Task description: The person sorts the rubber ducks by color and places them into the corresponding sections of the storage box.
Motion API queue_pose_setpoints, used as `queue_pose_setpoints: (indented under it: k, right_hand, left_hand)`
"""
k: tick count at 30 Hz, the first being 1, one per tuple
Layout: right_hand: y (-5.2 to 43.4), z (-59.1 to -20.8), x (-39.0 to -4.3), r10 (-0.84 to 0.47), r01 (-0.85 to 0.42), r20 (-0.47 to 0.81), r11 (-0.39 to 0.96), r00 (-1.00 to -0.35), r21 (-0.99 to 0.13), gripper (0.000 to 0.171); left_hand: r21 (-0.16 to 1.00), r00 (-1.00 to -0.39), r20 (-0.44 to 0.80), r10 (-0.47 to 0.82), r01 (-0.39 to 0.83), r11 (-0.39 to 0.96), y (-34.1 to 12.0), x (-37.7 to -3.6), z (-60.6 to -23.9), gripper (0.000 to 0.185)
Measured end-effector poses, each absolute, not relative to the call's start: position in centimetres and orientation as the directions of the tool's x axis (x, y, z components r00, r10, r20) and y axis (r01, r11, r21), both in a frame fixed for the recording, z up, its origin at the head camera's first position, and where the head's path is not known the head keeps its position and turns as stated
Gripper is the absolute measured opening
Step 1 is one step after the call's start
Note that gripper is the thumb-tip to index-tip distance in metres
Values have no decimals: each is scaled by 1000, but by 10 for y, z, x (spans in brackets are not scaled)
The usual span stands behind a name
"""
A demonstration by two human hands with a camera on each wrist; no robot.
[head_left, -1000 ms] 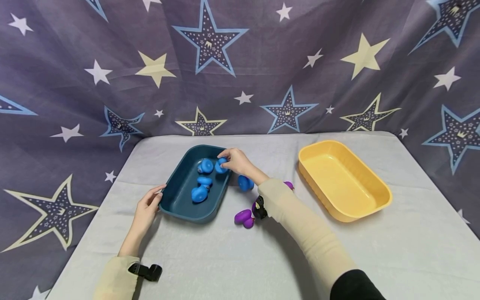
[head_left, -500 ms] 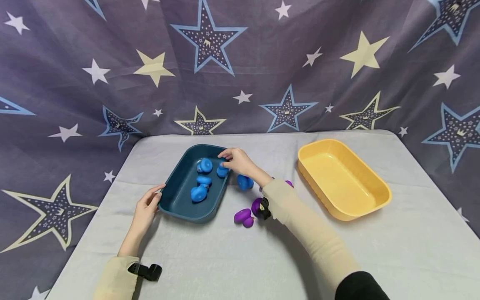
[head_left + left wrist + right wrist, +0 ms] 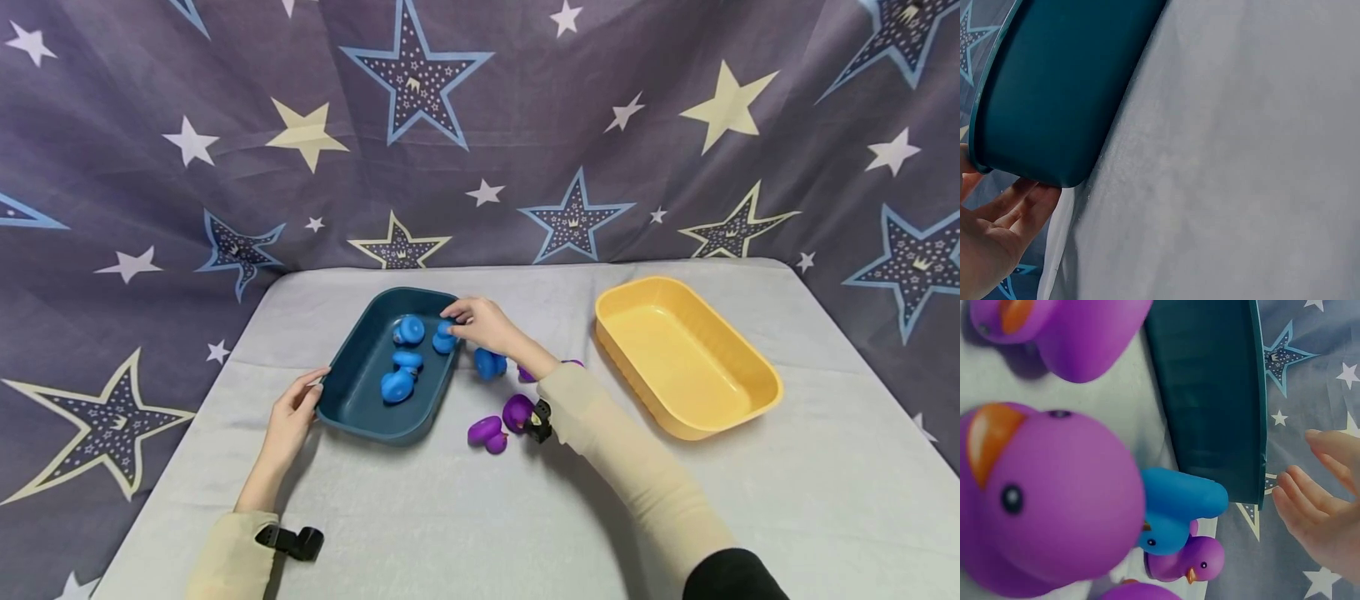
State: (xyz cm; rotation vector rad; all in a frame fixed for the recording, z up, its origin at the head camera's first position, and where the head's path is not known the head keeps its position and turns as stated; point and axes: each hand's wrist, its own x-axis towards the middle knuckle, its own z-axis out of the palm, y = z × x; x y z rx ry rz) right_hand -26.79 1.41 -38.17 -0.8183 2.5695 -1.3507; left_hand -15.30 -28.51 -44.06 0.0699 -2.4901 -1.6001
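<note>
A big dark curtain (image 3: 525, 100) full of stars hangs at the back. In front is a desk (image 3: 420, 525) with a pale cloth. A yellow tub (image 3: 675, 358) sits on the right, with no toys in it. A blue-green tub (image 3: 362, 392) sits on the left.

The person's left grip (image 3: 288, 423) rests at that tub's near left corner, fingers mostly straight. The right grip (image 3: 482, 325) is loose and holds nothing. It is over the tub's right rim, right by a blue duck (image 3: 443, 338) inside. It is hard to tell if the thumb touches it.

More blue toys (image 3: 398, 386) lie in the tub. Another blue duck (image 3: 489, 364) is on the cloth just beside it, near some purple ducks (image 3: 486, 431).

The step looks like setting a duck down. To do it well, the right fingers should lift gently, without bumping the duck, and the left ones should keep the tub steady.
</note>
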Motion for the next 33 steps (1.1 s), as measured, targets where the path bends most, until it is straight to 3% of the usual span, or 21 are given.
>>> queue_pose_setpoints:
  k: [33]
  right_hand:
    - [57, -379, -249, -555, -491, 222, 401, -802, -773, 28]
  left_hand:
    - [910, -984, 137, -118, 78, 408, -287, -154, -443, 38]
